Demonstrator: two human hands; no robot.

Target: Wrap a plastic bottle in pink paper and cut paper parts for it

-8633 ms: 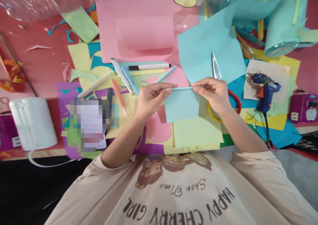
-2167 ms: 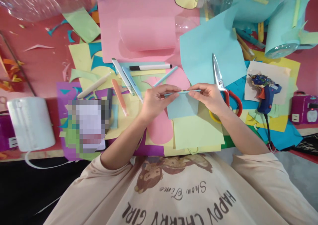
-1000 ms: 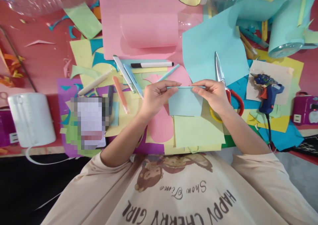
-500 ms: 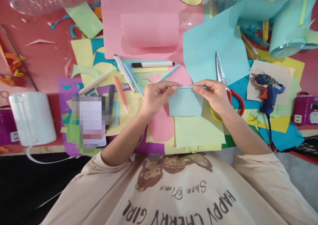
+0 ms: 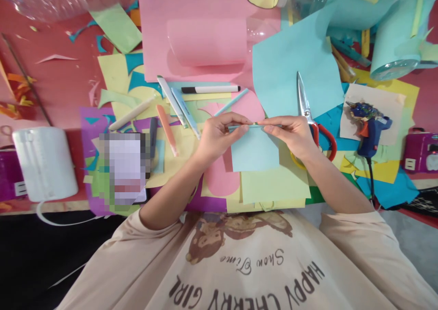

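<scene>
A small light blue sheet of paper point(image 5: 255, 151) hangs between my hands, its far edge curled into a narrow roll. My left hand point(image 5: 221, 134) pinches the left part of that edge between thumb and fingers. At the right part, my right hand point(image 5: 290, 132) grips it the same way, with the two sets of fingertips nearly meeting. The fingers hide much of the roll. Red-and-yellow-handled scissors point(image 5: 303, 97) lie partly behind my right hand. Under the blue sheet is a pale green sheet point(image 5: 275, 186).
Left of my hands lie several markers, including an orange one point(image 5: 167, 129), and a blurred-out phone point(image 5: 126, 168). A glue gun point(image 5: 371, 132) rests on card at right. A pink paper roll point(image 5: 208, 43) and a blue paper-wrapped bottle point(image 5: 395, 45) are farther back. A white case point(image 5: 44, 164) sits at left.
My fingertips have come closer together along the rolled edge. The blue paper has shifted slightly toward me, its near edge now lower over the pale green sheet.
</scene>
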